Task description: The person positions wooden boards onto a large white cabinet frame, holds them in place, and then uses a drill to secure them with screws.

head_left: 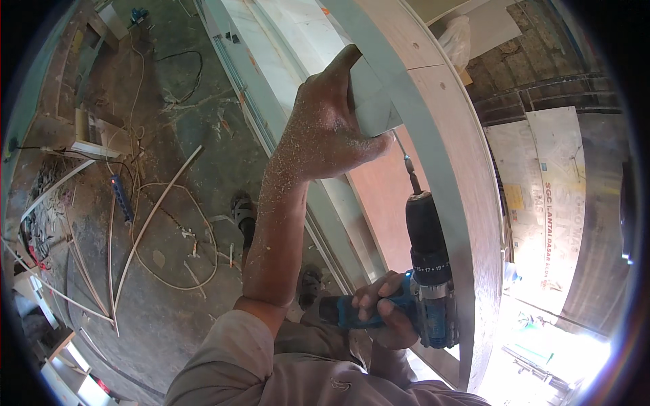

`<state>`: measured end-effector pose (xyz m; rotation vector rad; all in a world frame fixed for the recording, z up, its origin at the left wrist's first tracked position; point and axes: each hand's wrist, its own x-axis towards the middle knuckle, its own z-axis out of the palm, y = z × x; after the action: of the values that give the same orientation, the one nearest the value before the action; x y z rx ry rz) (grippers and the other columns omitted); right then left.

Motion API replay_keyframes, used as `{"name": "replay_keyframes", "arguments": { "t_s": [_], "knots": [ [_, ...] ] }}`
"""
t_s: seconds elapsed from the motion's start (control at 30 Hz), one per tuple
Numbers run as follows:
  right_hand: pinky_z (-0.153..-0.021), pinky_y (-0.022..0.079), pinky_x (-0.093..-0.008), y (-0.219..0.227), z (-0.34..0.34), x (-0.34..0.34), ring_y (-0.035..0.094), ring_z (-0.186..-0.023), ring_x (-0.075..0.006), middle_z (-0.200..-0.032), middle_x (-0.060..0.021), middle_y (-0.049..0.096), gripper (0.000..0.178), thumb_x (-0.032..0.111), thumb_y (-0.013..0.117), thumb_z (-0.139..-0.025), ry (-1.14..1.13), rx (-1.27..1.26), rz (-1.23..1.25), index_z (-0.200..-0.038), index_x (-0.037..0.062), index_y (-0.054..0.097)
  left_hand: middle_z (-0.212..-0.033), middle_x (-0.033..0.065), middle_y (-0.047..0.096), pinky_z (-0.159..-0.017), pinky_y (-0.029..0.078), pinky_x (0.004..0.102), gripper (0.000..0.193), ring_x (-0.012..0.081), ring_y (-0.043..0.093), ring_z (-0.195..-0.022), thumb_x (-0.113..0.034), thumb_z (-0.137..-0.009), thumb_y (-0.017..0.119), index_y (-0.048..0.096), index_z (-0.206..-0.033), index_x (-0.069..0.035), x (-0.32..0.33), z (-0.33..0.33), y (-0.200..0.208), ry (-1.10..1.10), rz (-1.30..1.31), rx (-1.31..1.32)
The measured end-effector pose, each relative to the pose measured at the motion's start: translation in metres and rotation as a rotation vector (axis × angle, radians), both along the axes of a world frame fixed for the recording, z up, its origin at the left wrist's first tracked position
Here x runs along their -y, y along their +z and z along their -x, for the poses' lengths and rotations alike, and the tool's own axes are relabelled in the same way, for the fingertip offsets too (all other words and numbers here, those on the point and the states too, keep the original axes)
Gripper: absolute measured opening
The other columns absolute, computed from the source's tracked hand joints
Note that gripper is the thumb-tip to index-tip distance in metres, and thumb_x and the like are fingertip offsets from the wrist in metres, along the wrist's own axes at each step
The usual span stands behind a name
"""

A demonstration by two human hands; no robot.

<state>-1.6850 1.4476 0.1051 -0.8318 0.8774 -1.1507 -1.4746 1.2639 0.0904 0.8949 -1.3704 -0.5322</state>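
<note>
In my right hand (386, 304) is a blue and black cordless drill (428, 271), gripped round its handle. Its bit (412, 174) points away from me, up to the lower edge of a pale block (371, 101). My left hand (332, 118), dusted with sawdust up the forearm, is closed round that block, thumb on top. The block lies against the inner side of a long grey-white panel edge (433, 135). Whether the bit tip touches a screw cannot be made out.
White boards (271, 74) run lengthwise left of the panel. On the concrete floor lie a blue power strip (122, 198), loose cables and thin strips (159, 227). My shoes (242, 208) stand beside the boards. Printed sheets (542, 196) lean at right.
</note>
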Motion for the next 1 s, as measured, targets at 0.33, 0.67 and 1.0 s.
{"name": "replay_keyframes", "arguments": {
  "t_s": [0.33,0.67,1.0],
  "knots": [
    [-0.072,0.054,-0.0438,-0.003,-0.002,0.004,0.064,-0.063,-0.0235,-0.082,-0.019,0.063,0.023,0.004,0.06,-0.087,0.014,-0.016,0.0,-0.108,-0.0042,0.055,-0.097,0.0208,0.07,-0.084,0.059,0.043,0.075,0.0329,0.072,-0.086,-0.013,-0.064,0.073,0.047,-0.133,0.001,0.003,-0.002,-0.006,0.005,-0.015,0.021],
    [-0.074,0.054,-0.0439,-0.001,-0.008,0.007,0.064,-0.063,-0.0238,-0.081,-0.0186,0.062,0.022,0.004,0.06,-0.087,-0.004,-0.018,-0.008,-0.107,-0.0047,0.055,-0.099,0.0225,0.07,-0.086,0.059,0.0453,0.082,0.0349,0.072,-0.088,-0.014,-0.061,0.074,0.045,-0.136,0.001,0.003,0.0,-0.005,-0.003,0.011,0.018],
    [-0.075,0.054,-0.0428,0.0,-0.012,0.013,0.064,-0.063,-0.0235,-0.083,-0.0183,0.062,0.022,0.005,0.061,-0.087,0.009,-0.02,-0.009,-0.106,-0.0038,0.055,-0.1,0.0226,0.07,-0.086,0.06,0.0452,0.082,0.0348,0.073,-0.088,-0.014,-0.061,0.076,0.045,-0.135,0.0,0.006,0.003,-0.007,0.023,0.004,-0.004]
  ]
}}
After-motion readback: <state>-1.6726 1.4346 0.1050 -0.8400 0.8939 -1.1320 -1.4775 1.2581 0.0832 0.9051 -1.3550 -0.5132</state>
